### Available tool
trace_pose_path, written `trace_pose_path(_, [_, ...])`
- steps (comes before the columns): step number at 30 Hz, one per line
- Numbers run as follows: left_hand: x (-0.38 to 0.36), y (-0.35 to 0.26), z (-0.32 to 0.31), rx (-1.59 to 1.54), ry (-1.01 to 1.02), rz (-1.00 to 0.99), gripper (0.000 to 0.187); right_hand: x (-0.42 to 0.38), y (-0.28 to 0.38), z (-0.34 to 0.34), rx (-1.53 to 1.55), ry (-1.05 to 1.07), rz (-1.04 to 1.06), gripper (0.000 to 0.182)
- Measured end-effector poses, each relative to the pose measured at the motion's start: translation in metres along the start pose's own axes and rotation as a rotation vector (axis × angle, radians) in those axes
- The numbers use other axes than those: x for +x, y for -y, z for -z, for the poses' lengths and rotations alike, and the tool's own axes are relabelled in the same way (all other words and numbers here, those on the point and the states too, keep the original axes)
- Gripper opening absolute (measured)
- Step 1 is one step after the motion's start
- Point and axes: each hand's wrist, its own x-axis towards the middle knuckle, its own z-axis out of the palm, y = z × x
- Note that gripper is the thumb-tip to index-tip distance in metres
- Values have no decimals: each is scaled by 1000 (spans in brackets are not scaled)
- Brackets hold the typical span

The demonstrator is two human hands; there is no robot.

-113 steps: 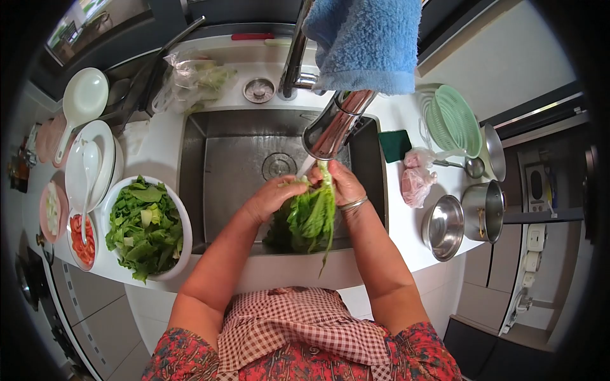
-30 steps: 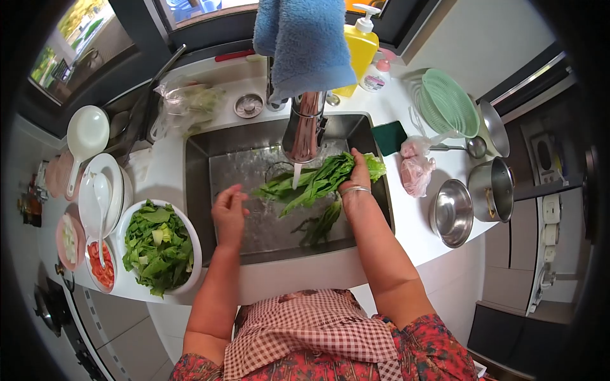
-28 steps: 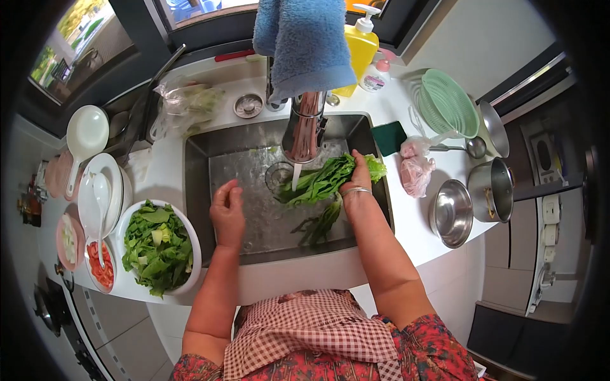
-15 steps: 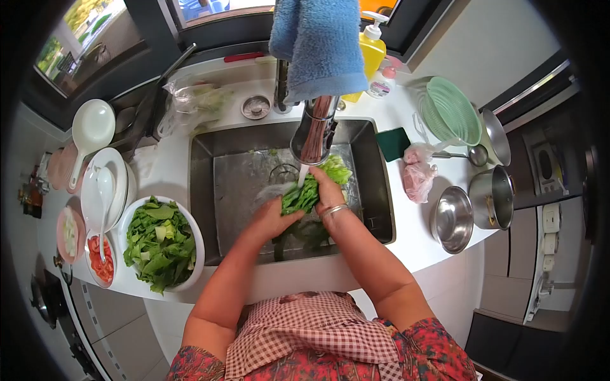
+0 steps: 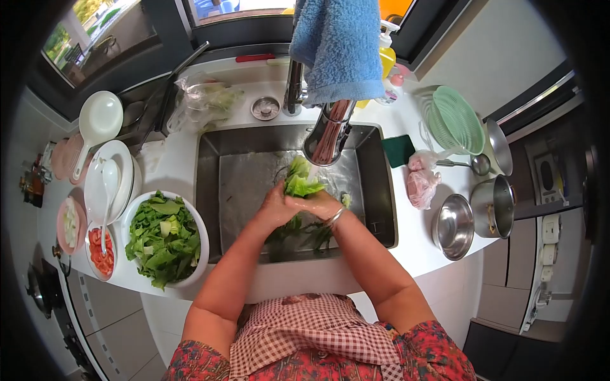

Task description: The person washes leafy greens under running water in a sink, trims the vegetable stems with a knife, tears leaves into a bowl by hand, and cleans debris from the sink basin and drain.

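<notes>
Leafy greens [image 5: 304,185] are bunched between my two hands over the metal sink [image 5: 238,190], under the faucet [image 5: 328,136]. My left hand [image 5: 278,206] closes round the bunch from the left. From the right, my right hand [image 5: 321,206], a bracelet at its wrist, wraps the same bunch. Water from the faucet falls on the pale green leaves above my fingers. Darker leaves hang below my hands toward the sink bottom. A blue towel [image 5: 343,51] drapes over the faucet.
Left of the sink stands a white bowl of cut greens [image 5: 165,238], beside sliced tomatoes [image 5: 101,251] and stacked white plates [image 5: 95,187]. On the right are a bagged piece of meat [image 5: 422,181], a steel bowl [image 5: 454,225], a pot [image 5: 492,206] and a green colander [image 5: 454,120].
My hands have come closer together and turned the bunch, so pale leaves now show on top where dark green ones did. The view has shifted slightly.
</notes>
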Motion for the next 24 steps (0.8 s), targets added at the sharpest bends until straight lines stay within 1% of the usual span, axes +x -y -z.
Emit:
trace_pose_path(1, [-2,-5,1,-2,0,-2,61,3,-6,11,-7,138,79,65])
trace_pose_path(2, [-4,-9,3,-248,97,84,59,5,-13,22,-12,280,157,63])
trace_pose_path(3, [-8,-16,5,-493,193,172,57,-5,-1,23,236,317,52,60])
trace_pose_path(4, [-11,-24,5,-495,191,173,57,-9,6,22,235,319,50,60])
trace_pose_path(5, [-13,-33,2,-433,194,113,57,-12,12,22,296,259,-69,55])
trace_pose_path(6, [-14,-39,-4,-371,200,52,56,-7,-5,23,328,219,-98,52])
trace_pose_path(7, [-12,-15,-23,-241,113,-72,62,-1,-21,24,361,179,-127,50])
trace_pose_path(8, [-17,-25,-27,-242,118,-75,62,5,-38,25,395,137,-154,47])
trace_pose_path(10, [-26,-54,-27,480,27,40,74,3,-32,19,525,91,-121,47])
trace_pose_path(11, [-23,-53,-20,520,118,127,89,0,-32,18,543,3,-144,47])
trace_pose_path(12, [-23,-50,-17,525,125,127,89,2,-35,19,551,-1,-142,47])
trace_pose_path(14, [-23,-42,-16,232,27,49,101,6,-42,18,257,-174,-117,43])
trace_pose_path(15, [-14,-37,-22,-102,-19,39,103,7,-41,17,115,-203,-136,47])
trace_pose_path(16, [-14,-31,-25,-98,-13,39,103,9,-43,13,120,-208,-135,47])
trace_pose_path(17, [-14,-26,-29,-24,-33,48,102,12,-43,9,-212,-158,-33,57])
trace_pose_path(18, [-15,-29,-31,47,-56,58,100,12,-42,8,-381,-124,15,62])
trace_pose_path(19, [-11,-23,-37,-27,-158,38,71,11,-42,7,-548,-100,69,67])
trace_pose_path(20, [-8,-19,-34,-28,-161,40,71,6,-43,7,-451,-93,30,73])
trace_pose_path(22, [-1,-14,-22,-421,-142,269,45,-8,-37,5,-253,-79,-53,85])
trace_pose_path(23, [0,-10,-18,-539,-171,310,31,-11,-30,7,-441,-129,-148,79])
trace_pose_path(24, [1,-1,-15,-540,-172,314,31,-9,-32,11,-440,-126,-151,79])
